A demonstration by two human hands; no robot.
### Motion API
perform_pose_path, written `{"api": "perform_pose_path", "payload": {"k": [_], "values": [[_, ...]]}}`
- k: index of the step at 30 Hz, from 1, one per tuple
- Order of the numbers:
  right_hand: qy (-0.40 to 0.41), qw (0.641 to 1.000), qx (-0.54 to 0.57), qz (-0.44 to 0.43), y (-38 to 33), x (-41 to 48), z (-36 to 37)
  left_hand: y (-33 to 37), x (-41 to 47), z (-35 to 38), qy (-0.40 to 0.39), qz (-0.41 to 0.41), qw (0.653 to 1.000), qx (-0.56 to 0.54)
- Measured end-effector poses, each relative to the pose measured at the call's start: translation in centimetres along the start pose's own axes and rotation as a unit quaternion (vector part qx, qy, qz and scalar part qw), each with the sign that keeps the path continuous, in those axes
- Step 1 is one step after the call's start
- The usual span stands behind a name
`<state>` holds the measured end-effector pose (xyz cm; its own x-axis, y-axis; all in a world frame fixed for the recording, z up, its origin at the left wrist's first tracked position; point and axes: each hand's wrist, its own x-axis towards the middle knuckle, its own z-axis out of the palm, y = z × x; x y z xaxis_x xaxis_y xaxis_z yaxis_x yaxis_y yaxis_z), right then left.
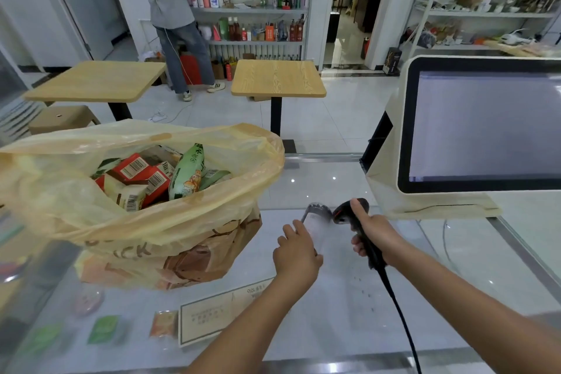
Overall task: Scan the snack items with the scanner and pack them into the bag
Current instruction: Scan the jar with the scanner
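Bag (76, 206) at 9 o'clock on the desk (425, 282) has red boxes (142, 173) and a green packet (188, 173) inside. At 6, our left grip (296, 255) pinches a pale packet (318, 222), right grip (375, 234) wrapped round the scanner (341, 215).

The bag (76, 215) stood with its mouth wide open upward, snack packs (145, 176) heaped inside. Right of the bag, a strip of counter (340, 307) lay open, bounded farther right by the monitor (485, 124) and the scanner cable (403, 325).
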<state>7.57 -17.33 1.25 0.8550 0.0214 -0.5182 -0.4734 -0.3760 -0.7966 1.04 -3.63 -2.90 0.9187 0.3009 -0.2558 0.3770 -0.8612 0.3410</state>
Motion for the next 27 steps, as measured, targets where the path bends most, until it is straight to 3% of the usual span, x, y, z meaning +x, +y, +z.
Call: {"api": "perform_pose_path", "payload": {"k": [4,7,8,10,12,14,15,18,20,22,24,25,27], "values": [[0.038,0.997,-0.060,-0.036,1.8,1.5,1.0,-1.5,-1.4,-0.9,0.018,0.001,1.000,0.000],[0.087,0.965,-0.241,-0.056,2.0,1.5,0.9,-2.3,-2.6,-2.4,0.027,0.031,0.999,0.032],[0.142,0.922,-0.346,-0.100,1.8,1.2,0.7,-2.4,-3.1,-3.0,0.034,0.043,0.997,0.057],[0.224,0.813,-0.439,-0.310,1.7,0.8,0.6,-2.4,-4.0,-4.3,0.061,0.065,0.989,0.116],[0.099,0.740,-0.431,-0.508,1.2,-0.7,0.7,-2.0,-4.8,-5.7,0.106,0.097,0.977,0.160],[-0.037,0.700,-0.435,-0.565,0.8,-2.2,1.5,-1.3,-5.5,-7.4,0.139,0.150,0.962,0.180],[-0.058,0.703,-0.425,-0.568,0.9,-2.9,2.1,-1.1,-5.9,-8.4,0.149,0.180,0.954,0.187],[-0.023,0.786,-0.288,-0.546,-0.7,-4.6,3.4,-1.1,-6.9,-11.6,0.240,0.287,0.904,0.209],[0.010,0.796,-0.227,-0.562,-2.4,-5.7,3.4,-2.2,-8.0,-14.1,0.293,0.331,0.890,0.112],[0.006,0.823,-0.151,-0.548,-3.9,-6.7,3.0,-4.2,-9.4,-17.5,0.325,0.317,0.891,-0.019],[-0.025,0.854,-0.054,-0.516,-5.7,-8.0,2.7,-7.3,-10.6,-20.8,0.386,0.264,0.884,-0.018],[-0.042,0.855,-0.006,-0.517,-6.7,-8.7,2.8,-9.3,-10.8,-22.0,0.378,0.231,0.896,0.007],[-0.087,0.839,0.068,-0.532,-9.2,-9.8,3.6,-13.0,-10.7,-23.5,0.279,0.172,0.942,0.071]]}}
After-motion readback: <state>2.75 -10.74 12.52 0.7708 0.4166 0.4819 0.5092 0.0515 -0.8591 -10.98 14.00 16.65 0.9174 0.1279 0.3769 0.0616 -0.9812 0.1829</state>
